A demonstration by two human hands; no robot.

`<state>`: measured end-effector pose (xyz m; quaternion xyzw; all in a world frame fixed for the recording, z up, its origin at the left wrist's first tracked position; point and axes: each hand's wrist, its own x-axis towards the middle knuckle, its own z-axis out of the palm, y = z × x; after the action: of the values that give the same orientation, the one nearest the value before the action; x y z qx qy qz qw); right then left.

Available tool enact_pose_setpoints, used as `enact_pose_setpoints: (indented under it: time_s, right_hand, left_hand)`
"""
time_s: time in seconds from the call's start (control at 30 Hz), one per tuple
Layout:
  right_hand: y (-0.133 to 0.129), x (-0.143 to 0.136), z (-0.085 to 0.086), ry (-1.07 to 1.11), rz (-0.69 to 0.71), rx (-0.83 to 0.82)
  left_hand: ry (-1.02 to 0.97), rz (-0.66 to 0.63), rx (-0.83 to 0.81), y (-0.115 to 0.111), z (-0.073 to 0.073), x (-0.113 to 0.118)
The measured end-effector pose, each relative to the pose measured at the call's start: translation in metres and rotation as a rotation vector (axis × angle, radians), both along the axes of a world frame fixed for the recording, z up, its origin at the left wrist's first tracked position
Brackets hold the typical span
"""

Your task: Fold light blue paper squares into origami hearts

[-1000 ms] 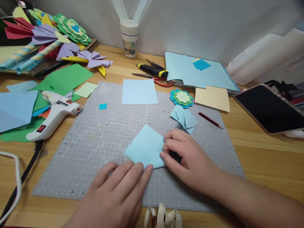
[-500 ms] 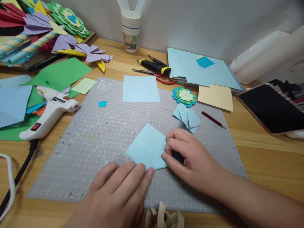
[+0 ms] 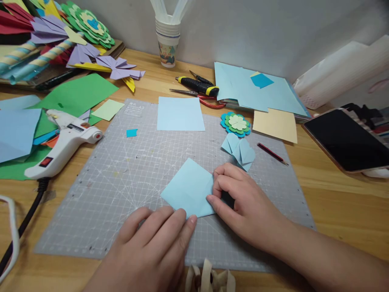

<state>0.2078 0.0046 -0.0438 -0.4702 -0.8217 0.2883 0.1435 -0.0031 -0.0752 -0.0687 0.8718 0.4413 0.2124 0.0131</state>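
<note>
A folded light blue sheet of paper [image 3: 189, 188] lies flat on the grey cutting mat [image 3: 127, 170], one corner pointing away from me. My left hand [image 3: 158, 239] presses its fingertips and thumb on the paper's near left edge. At the right side, my right hand [image 3: 240, 200] pinches the paper's corner between thumb and curled fingers; that corner is hidden. Just beyond my right hand sits a folded light blue paper piece [image 3: 240, 150] with rounded tops. A layered blue and green paper flower [image 3: 236, 124] rests behind it.
A pencil [image 3: 272, 154] and tan paper [image 3: 275, 125] lie to the right, near a tablet [image 3: 349, 138]. Farther back are a light blue square [image 3: 180, 113], scissors [image 3: 209, 101], a cutter [image 3: 197, 86] and stacked cups [image 3: 167, 40]. A glue gun [image 3: 63, 142] lies at left.
Almost nothing differs. My right hand has shifted very slightly at the paper's right corner; the paper and my left hand hold their places.
</note>
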Motion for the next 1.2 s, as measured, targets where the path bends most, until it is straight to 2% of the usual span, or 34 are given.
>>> enact_pose_setpoints:
  time_s: [0.33, 0.47, 0.67, 0.97, 1.2]
  right_hand:
    - [0.0, 0.0, 0.001, -0.006, 0.0, -0.012]
    - [0.0, -0.001, 0.002, -0.006, 0.001, -0.007]
    - [0.001, 0.0, 0.002, -0.024, 0.011, -0.014]
    - [0.002, 0.0, 0.0, -0.02, 0.024, -0.007]
    - [0.002, 0.0, 0.0, -0.027, 0.027, 0.002]
  left_hand:
    - [-0.015, -0.006, 0.024, 0.002, -0.001, -0.001]
    - [-0.036, 0.023, -0.019, 0.001, 0.001, 0.0]
    - [-0.061, 0.005, 0.029, -0.001, -0.001, 0.0]
    - [0.08, 0.013, -0.033, 0.003, 0.008, 0.005]
    - [0.082, 0.003, -0.028, 0.003, 0.004, 0.003]
